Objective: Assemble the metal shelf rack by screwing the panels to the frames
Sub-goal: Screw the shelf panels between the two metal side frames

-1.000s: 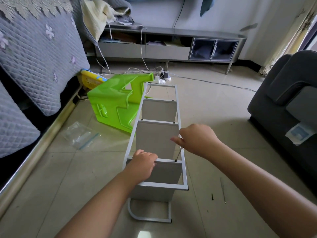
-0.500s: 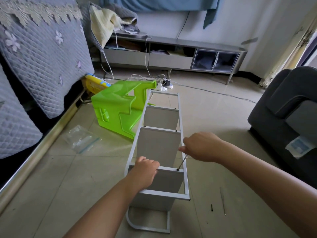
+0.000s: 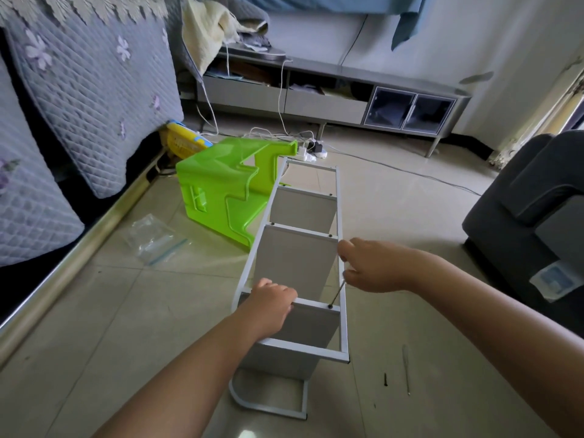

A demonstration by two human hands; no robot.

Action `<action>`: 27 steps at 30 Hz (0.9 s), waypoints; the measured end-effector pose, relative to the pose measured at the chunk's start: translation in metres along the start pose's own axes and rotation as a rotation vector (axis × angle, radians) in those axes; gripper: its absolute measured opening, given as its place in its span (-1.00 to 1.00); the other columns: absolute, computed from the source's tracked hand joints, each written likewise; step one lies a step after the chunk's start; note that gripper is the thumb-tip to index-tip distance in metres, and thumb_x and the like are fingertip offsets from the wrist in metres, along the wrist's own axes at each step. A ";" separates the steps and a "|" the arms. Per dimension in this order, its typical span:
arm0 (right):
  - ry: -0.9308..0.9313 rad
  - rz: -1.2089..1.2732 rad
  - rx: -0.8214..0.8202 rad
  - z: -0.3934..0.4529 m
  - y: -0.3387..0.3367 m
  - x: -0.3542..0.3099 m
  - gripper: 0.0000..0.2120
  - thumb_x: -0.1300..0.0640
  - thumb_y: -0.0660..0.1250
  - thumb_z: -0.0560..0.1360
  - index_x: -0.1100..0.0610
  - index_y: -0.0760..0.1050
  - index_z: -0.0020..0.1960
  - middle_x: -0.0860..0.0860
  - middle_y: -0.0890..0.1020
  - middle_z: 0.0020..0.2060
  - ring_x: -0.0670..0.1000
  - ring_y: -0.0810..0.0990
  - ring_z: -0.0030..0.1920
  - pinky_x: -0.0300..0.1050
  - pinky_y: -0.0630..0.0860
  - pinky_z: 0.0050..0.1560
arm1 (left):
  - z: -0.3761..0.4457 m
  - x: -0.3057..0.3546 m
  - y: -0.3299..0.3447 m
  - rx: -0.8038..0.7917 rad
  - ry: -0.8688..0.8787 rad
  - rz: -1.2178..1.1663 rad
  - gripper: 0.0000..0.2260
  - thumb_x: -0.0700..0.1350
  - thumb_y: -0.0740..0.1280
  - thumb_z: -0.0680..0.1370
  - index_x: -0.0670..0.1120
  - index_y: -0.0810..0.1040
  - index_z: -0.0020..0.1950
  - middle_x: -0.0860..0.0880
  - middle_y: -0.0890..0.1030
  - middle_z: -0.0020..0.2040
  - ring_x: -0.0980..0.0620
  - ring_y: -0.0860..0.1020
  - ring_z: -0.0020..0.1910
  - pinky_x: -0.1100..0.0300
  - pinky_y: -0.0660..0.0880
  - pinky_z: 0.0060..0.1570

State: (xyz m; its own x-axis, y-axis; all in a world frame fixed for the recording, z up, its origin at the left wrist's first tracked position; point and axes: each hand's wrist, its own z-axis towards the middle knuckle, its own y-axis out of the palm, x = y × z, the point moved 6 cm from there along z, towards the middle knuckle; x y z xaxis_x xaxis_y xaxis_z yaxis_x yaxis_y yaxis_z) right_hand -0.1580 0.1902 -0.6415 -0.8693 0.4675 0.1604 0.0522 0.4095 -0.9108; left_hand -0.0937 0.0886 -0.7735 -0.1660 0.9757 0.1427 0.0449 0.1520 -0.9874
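Pale grey metal makes up the shelf rack (image 3: 294, 263), which lies on its side on a tiled floor (image 3: 110, 327) so that 1 long frame (image 3: 340, 248) faces upward and its screw holes can be reached from above. Between the 2 long frames, 3 flat panels stand on edge like dividers, and dark screw heads show at the corners of the farther panels, which suggests those are already fixed. The left hand (image 3: 272, 306) is curled closed over the top edge of the nearest panel (image 3: 311, 324), apparently to keep it steady and lined up with the frame. The right hand (image 3: 376, 267) is closed around the handle of a slim screwdriver (image 3: 337, 294), whose shaft slants down to a screw (image 3: 330, 306) at the panel's right corner, just beside the upper frame; the job in hand looks like tightening this screw. On the floor to the right of the rack lie 1 loose dark screw (image 3: 386, 379) and a thin metal rod (image 3: 406, 369), kept within easy reach. A clear plastic bag (image 3: 155, 237) lies to the left, possibly the hardware packet, though its contents are too faint to tell. A bright green plastic stool (image 3: 221, 191), tipped over, touches the far left side of the rack and may be bracing it
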 end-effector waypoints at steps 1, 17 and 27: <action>-0.032 0.007 -0.022 -0.001 0.000 -0.001 -0.88 0.13 0.08 0.59 0.19 0.27 0.02 0.01 0.42 -0.20 0.04 0.44 -0.16 -0.16 0.32 -0.19 | 0.000 0.000 0.000 0.001 0.003 0.007 -0.80 -0.17 0.06 0.62 -0.13 0.42 0.17 -0.06 0.52 0.16 -0.06 0.43 0.19 0.16 0.10 0.32; 0.061 0.006 0.002 -0.006 0.008 0.005 -0.76 0.15 0.04 0.63 0.21 0.43 0.12 0.11 0.55 0.03 0.12 0.52 -0.05 -0.13 0.38 -0.15 | -0.001 0.004 0.001 0.010 0.060 0.008 -0.47 0.05 -0.25 0.52 -0.04 0.38 0.28 0.02 0.50 0.24 0.00 0.41 0.25 0.15 0.14 0.28; 0.261 0.349 0.130 -0.018 0.018 0.038 -0.63 0.04 0.03 0.63 0.27 0.42 -0.16 0.20 0.57 -0.01 0.14 0.52 0.01 -0.12 0.34 -0.09 | -0.005 0.004 -0.013 0.102 -0.003 -0.037 -0.10 0.17 -0.48 0.22 0.00 0.40 0.30 0.05 0.49 0.28 0.04 0.42 0.27 0.21 0.22 0.22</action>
State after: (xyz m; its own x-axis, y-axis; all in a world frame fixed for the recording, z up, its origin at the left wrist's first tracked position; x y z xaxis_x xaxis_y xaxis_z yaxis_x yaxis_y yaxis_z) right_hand -0.1813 0.2297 -0.6444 -0.6565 0.7490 -0.0896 0.2440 0.0984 -0.9648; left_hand -0.0897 0.0918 -0.7592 -0.1686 0.9692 0.1795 -0.0624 0.1712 -0.9833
